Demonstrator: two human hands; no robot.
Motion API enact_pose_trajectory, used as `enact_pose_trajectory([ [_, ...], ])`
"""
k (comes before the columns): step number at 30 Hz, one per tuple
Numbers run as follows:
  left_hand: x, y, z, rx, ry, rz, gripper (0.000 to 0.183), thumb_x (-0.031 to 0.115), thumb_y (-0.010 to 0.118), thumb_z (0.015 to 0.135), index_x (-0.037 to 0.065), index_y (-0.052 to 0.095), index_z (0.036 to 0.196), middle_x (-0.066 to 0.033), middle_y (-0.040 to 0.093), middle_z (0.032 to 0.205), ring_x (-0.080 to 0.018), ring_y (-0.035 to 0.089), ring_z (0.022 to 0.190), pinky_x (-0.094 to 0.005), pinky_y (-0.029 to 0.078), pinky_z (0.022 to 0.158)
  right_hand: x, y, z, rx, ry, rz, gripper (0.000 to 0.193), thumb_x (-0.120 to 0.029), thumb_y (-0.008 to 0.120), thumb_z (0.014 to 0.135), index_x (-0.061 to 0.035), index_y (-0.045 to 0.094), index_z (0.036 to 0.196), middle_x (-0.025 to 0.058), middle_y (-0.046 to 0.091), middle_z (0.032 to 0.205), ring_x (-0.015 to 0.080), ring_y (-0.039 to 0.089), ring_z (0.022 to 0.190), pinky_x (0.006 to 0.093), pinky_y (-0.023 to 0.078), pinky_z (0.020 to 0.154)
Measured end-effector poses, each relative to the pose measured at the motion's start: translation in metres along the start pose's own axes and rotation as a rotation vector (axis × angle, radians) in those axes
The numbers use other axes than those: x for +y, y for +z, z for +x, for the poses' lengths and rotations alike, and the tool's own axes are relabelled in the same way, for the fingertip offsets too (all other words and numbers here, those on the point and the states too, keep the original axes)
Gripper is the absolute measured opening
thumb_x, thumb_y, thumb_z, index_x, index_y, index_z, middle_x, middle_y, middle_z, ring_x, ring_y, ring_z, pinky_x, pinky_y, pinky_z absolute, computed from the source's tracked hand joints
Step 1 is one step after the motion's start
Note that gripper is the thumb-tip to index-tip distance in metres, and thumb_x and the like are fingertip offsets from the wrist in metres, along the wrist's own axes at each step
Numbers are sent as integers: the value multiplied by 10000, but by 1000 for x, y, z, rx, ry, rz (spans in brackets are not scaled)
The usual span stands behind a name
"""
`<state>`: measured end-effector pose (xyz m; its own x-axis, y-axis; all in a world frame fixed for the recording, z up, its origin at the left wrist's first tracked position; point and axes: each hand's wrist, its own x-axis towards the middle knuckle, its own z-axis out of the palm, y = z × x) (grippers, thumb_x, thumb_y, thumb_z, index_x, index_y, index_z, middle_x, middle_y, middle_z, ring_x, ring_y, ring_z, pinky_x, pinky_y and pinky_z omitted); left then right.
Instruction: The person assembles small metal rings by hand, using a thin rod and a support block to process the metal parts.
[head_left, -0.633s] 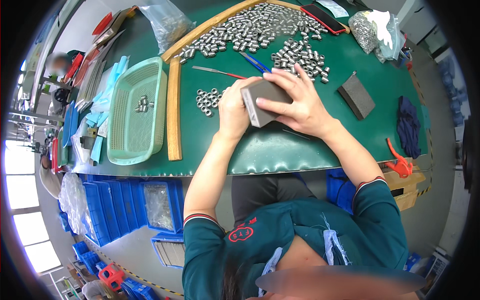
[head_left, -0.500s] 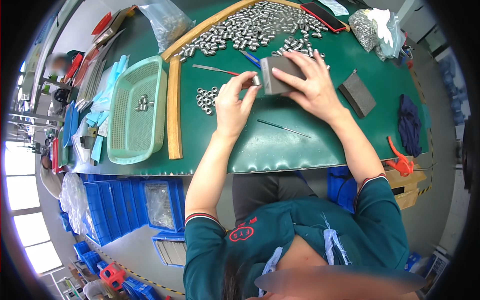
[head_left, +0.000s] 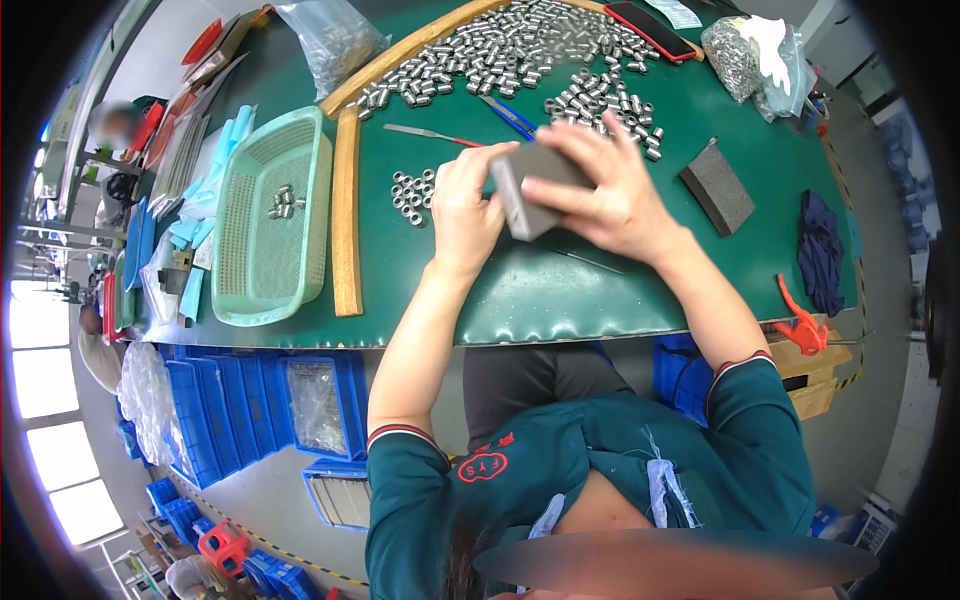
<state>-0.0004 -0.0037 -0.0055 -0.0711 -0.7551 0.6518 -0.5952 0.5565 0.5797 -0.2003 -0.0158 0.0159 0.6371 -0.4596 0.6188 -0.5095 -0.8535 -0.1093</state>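
My right hand [head_left: 625, 200] grips a dark grey abrasive block [head_left: 555, 178], its fingers spread over the top and thumb along the near side. The block is tilted and its left end meets the fingertips of my left hand [head_left: 463, 212]. My left fingers are pinched together; the small metal sleeve seen between them a moment earlier is now hidden behind the block. Left of that hand stands a small group of metal sleeves [head_left: 411, 196]. Beneath my right hand, a thin rod-like tool [head_left: 592, 263] lies partly covered. A second grey block [head_left: 718, 187] rests farther right.
Many metal sleeves [head_left: 500, 62] are heaped at the back inside a wooden strip [head_left: 347, 220]. Left of it, a green basket [head_left: 322, 200] holds several sleeves. A flat file [head_left: 418, 131], blue-handled tool [head_left: 510, 117], phone [head_left: 648, 32] and dark cloth [head_left: 820, 250] lie around.
The block in my right hand has moved left and toward me, tilting, onto my left fingertips. It now hides the sleeve and uncovers more of the heap behind.
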Motion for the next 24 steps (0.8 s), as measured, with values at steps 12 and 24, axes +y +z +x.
enact_pose_trajectory([
  [12, -1, 1, -1, 63, -27, -54, 302, 54, 706, 744, 110, 649, 1035, -36, 665, 919, -233, 603, 855, -334, 451, 805, 24, -8, -6, 15, 143, -79, 647, -239, 750, 663, -349, 556, 1270, 68, 463, 1360, 283, 460, 1235, 598, 278, 1030],
  [24, -2, -4, 4, 39, 102, 72, 282, 25, 694, 722, 75, 640, 994, -67, 647, 959, -259, 590, 975, -363, 430, 841, 12, -4, -1, -30, 57, -67, 616, -263, 750, 661, -365, 571, 1242, 63, 482, 1333, 268, 464, 1232, 584, 287, 1033],
])
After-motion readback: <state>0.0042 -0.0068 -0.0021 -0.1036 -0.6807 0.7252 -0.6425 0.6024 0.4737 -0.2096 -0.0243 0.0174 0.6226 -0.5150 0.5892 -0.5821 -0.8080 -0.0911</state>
